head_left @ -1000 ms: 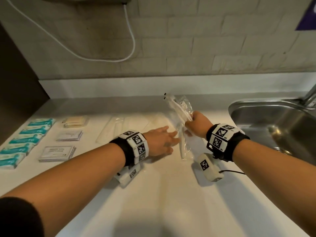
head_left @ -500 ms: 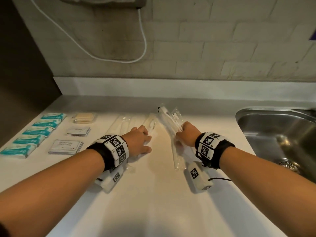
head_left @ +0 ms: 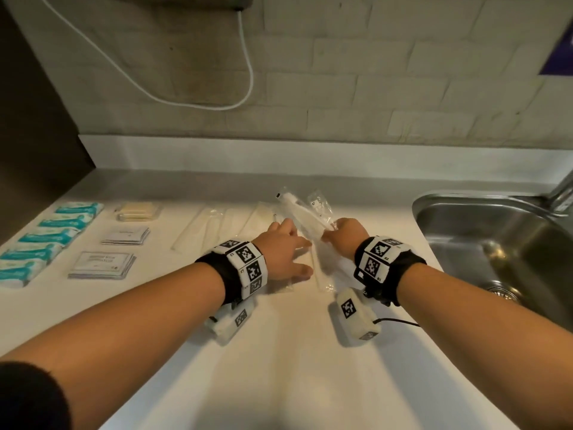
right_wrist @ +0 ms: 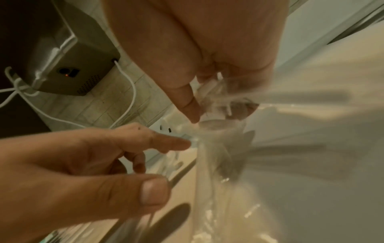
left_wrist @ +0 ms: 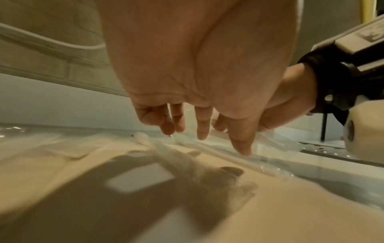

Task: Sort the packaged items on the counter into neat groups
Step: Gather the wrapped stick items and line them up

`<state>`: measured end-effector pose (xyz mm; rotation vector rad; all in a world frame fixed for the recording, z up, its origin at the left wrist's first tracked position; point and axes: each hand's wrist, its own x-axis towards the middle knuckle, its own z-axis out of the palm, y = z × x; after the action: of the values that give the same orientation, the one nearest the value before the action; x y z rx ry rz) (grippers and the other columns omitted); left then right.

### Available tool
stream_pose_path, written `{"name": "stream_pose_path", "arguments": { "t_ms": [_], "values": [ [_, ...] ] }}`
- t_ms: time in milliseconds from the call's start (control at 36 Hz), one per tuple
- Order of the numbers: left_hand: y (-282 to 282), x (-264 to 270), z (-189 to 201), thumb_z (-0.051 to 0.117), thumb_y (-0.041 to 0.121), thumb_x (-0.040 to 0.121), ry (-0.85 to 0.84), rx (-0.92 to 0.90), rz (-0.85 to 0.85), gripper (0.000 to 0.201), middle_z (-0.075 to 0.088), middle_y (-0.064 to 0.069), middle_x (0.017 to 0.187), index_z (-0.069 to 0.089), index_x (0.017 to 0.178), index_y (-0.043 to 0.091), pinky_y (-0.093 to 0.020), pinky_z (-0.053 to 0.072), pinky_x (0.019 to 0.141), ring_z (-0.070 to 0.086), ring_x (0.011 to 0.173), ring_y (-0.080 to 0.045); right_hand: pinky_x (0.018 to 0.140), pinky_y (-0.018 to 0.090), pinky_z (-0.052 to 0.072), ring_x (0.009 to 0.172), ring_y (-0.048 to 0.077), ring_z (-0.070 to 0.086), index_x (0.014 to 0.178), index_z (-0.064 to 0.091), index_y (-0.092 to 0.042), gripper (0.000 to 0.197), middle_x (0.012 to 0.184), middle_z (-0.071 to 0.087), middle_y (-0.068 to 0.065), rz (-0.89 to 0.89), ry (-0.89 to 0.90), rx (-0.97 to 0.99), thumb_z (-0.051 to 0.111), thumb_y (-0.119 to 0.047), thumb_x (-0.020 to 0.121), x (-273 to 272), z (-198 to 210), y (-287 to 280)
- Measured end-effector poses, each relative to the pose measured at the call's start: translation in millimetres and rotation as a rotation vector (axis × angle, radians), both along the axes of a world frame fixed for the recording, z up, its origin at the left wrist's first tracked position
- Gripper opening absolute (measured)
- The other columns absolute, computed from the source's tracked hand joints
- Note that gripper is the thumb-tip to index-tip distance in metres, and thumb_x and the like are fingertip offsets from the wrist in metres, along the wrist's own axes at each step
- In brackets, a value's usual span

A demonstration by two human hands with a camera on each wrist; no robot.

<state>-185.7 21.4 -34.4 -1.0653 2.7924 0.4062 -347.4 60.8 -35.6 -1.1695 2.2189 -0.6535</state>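
Observation:
My right hand point(head_left: 333, 235) grips a bunch of clear plastic packets point(head_left: 297, 209) with white toothbrushes inside, tilted up just above the counter; in the right wrist view the thumb and fingers of that hand point(right_wrist: 214, 102) close round the bunch point(right_wrist: 218, 148). My left hand point(head_left: 305, 256) is beside it, fingers spread and straight, fingertips at the bunch. In the left wrist view the left hand point(left_wrist: 222, 143) hovers over a clear packet point(left_wrist: 166, 156) lying flat. A row of similar clear packets point(head_left: 201, 228) lies to the left.
Teal packs point(head_left: 46, 240) line the counter's left edge. A beige pack point(head_left: 136, 211) and two stacks of white card sachets point(head_left: 125, 236) point(head_left: 102, 265) sit beside them. A steel sink point(head_left: 496, 249) is at the right. A white cable point(head_left: 248, 72) hangs on the brick wall.
My left hand has come back to the right from the row of laid-out packets, up to the bunch. The right hand still holds the bunch.

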Motion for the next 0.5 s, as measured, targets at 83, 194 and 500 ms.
{"name": "stream_pose_path", "arguments": {
  "t_ms": [83,194,500],
  "values": [
    [4,-12,-1,0.05,0.069,0.083,-0.047,-0.064,-0.107,0.067,0.036,-0.001,0.138,0.042,0.142,0.039,-0.044,0.037,0.103,0.032,0.122,-0.025,0.071,0.032,0.047,0.078,0.026,0.059,0.103,0.06,-0.006,0.019,0.09,0.062,0.01,-0.06,-0.038,-0.028,0.055,-0.02,0.093,-9,1,7],
    [6,-19,-5,0.045,0.072,0.083,-0.094,-0.125,-0.171,0.062,0.039,0.002,0.142,0.049,0.136,0.039,-0.043,0.032,0.101,0.032,0.123,-0.025,0.062,0.029,0.044,0.083,0.027,0.058,0.106,0.05,-0.005,0.021,0.094,0.06,0.011,-0.118,-0.014,0.033,0.057,-0.014,0.088,-18,3,19],
    [-5,14,0,0.057,0.07,0.076,-0.112,-0.073,-0.138,0.063,0.043,0.011,0.133,0.052,0.132,0.043,-0.04,0.031,0.101,0.035,0.118,-0.019,0.077,0.03,0.056,0.084,0.024,0.069,0.078,0.063,-0.011,0.022,0.086,0.073,0.009,0.129,0.05,0.242,0.072,-0.032,0.079,6,-3,36]
  ]
}}
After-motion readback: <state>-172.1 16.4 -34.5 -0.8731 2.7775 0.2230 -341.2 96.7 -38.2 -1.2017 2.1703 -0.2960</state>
